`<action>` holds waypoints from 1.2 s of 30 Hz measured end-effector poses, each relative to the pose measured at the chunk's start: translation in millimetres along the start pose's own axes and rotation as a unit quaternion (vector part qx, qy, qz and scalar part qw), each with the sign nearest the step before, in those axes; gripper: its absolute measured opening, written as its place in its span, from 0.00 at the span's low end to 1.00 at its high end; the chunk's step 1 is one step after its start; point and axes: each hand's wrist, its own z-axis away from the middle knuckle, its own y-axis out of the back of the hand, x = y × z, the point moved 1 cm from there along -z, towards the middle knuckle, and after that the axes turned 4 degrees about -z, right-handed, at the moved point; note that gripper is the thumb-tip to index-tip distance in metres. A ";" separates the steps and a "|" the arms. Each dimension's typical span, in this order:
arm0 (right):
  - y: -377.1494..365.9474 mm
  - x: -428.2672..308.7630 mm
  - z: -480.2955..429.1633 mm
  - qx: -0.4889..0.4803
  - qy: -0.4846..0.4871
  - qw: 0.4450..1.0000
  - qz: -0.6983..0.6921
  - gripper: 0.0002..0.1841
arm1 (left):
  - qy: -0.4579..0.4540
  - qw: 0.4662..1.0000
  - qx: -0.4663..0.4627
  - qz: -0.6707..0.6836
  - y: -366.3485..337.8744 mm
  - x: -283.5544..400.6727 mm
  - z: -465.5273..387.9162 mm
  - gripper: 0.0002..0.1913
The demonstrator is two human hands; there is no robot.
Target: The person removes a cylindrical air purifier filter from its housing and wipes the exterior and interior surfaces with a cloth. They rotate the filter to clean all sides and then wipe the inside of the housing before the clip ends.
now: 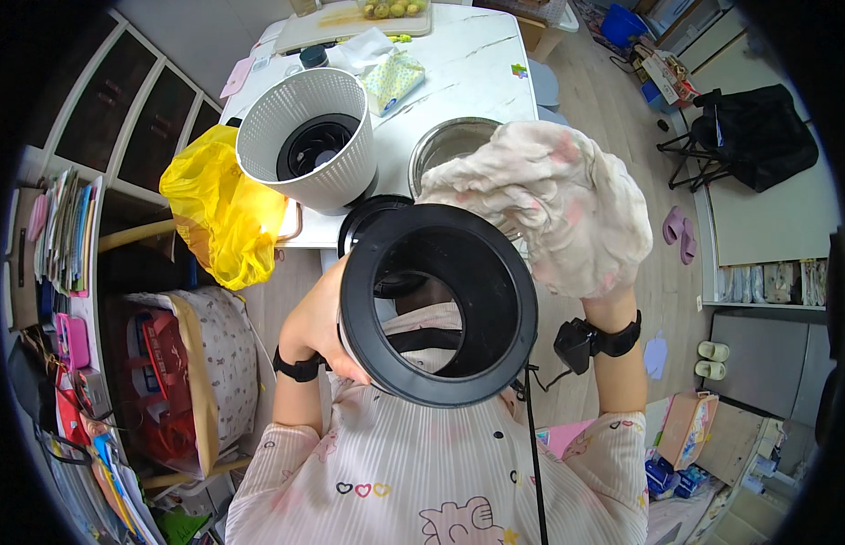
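My left hand (315,323) grips the side of a hollow cylinder with a wide black rim (433,228), perhaps an air purifier filter. It is held in front of my chest, and my shirt shows through its opening. Bunched in my right hand (610,306) is a damp-looking white cloth (565,197) with pink patches; it hides most of the fingers. The cloth hangs beside the cylinder's upper right and partly covers a metal basin (436,146). A white perforated housing (306,136) with a black fan inside stands on the table. Behind the cylinder lies a round black part (358,214), partly hidden.
On the marbled white table (470,61) are a tissue pack (395,78), a dark-lidded jar (314,57) and a cutting board (313,30) with fruit. A yellow plastic bag (225,211) hangs at the left edge. A folding chair (763,136) stands at right.
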 end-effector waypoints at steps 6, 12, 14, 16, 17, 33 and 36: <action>-24.4 -17.9 -12.1 -0.175 -0.054 0.983 -0.001 0.15 | -0.022 0.991 -0.117 0.053 -4.8 -6.3 -13.8 0.68; -57.6 -18.1 -29.3 -0.411 -0.001 0.901 0.141 0.16 | -0.050 0.984 -0.155 0.072 -5.5 -15.5 -20.1 0.67; -57.9 -16.0 -29.1 -0.372 -0.060 0.914 0.152 0.15 | -0.055 0.983 -0.157 0.076 -4.8 -17.2 -20.0 0.67; -54.6 -14.7 -27.6 -0.333 -0.055 0.927 0.164 0.14 | -0.062 0.982 -0.161 0.077 -4.1 -18.4 -19.7 0.67; -51.6 -14.2 -27.1 -0.317 -0.062 0.929 0.182 0.13 | -0.065 0.982 -0.161 0.077 -3.8 -19.0 -20.3 0.67; -16.9 -23.4 18.5 -0.153 0.022 0.951 0.269 0.13 | -0.192 0.977 -0.070 -0.067 -3.3 17.4 -27.8 0.66; -10.4 -16.9 26.0 -0.118 0.018 0.971 0.205 0.14 | -0.198 0.971 -0.024 -0.129 -5.6 21.5 -27.4 0.66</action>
